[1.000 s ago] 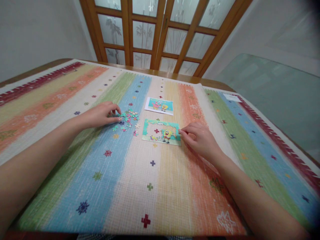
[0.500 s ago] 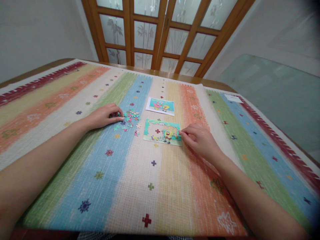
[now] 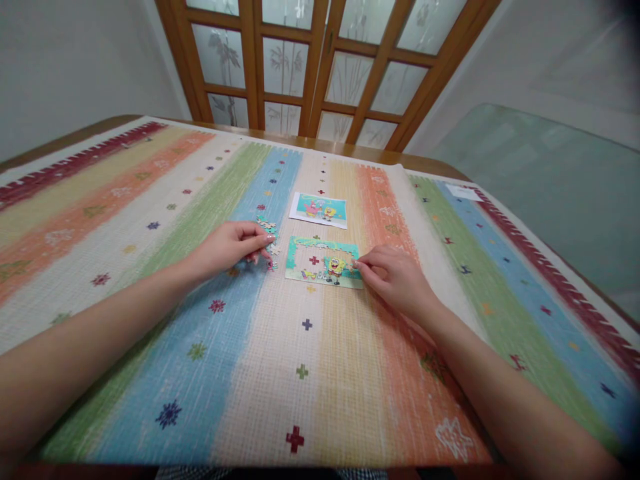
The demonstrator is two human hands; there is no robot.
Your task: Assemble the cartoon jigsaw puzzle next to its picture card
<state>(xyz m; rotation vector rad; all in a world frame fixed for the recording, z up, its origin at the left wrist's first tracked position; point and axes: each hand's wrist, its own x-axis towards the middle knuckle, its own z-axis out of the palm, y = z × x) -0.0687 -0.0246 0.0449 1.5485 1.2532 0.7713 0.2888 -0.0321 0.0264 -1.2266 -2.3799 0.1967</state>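
Note:
A partly assembled jigsaw puzzle (image 3: 300, 274) lies flat on the striped tablecloth; its border and a yellow cartoon figure show around an open middle. At its right edge, my right hand (image 3: 397, 272) has thumb and forefinger closed on the border. My left hand (image 3: 233, 247) hovers over the loose puzzle pieces (image 3: 269, 225) left of the puzzle, fingers pinched together. Whatever those fingertips may hold is too small to make out, and the hand covers much of the pile. Just behind the puzzle lies a small reference picture (image 3: 320, 209) with the same cartoon characters.
The striped tablecloth (image 3: 270, 400) covers a wooden table (image 3: 425, 167). A white slip of paper (image 3: 464, 193) lies toward the far right. Beyond the table stand wooden glass-paned doors (image 3: 305, 80), and a pale green panel (image 3: 550, 193) is at the right.
My left hand has moved right across the loose pieces toward the puzzle, its fingers now covering part of the pile. My right hand stays at the puzzle's right edge, its fingertips slightly further in.

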